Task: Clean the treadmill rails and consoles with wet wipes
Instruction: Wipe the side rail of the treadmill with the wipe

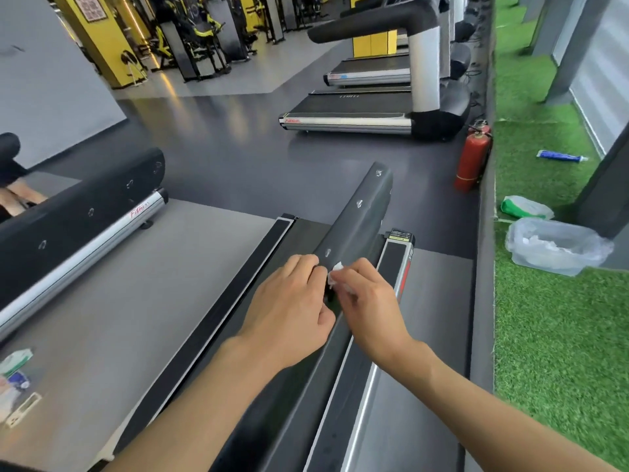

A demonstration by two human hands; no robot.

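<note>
A dark grey treadmill handrail (364, 212) runs from the bottom centre up toward the middle of the view. Both hands meet on it, above the treadmill's right side. My right hand (369, 301) pinches a small crumpled white wet wipe (337, 267) at its fingertips, against the rail. My left hand (289, 308) lies over the rail just left of the wipe, its fingers curled onto the rail's top. The other handrail (81, 212) crosses the left side above the grey belt (136, 301).
A clear plastic bin with white wipes (554, 247) and a green-white wipe pack (524, 206) lie on the artificial grass at right. A red fire extinguisher (471, 158) stands by the ledge. More treadmills (357, 117) stand ahead. Small packets (15, 366) lie at lower left. A person's leg (17, 195) shows at far left.
</note>
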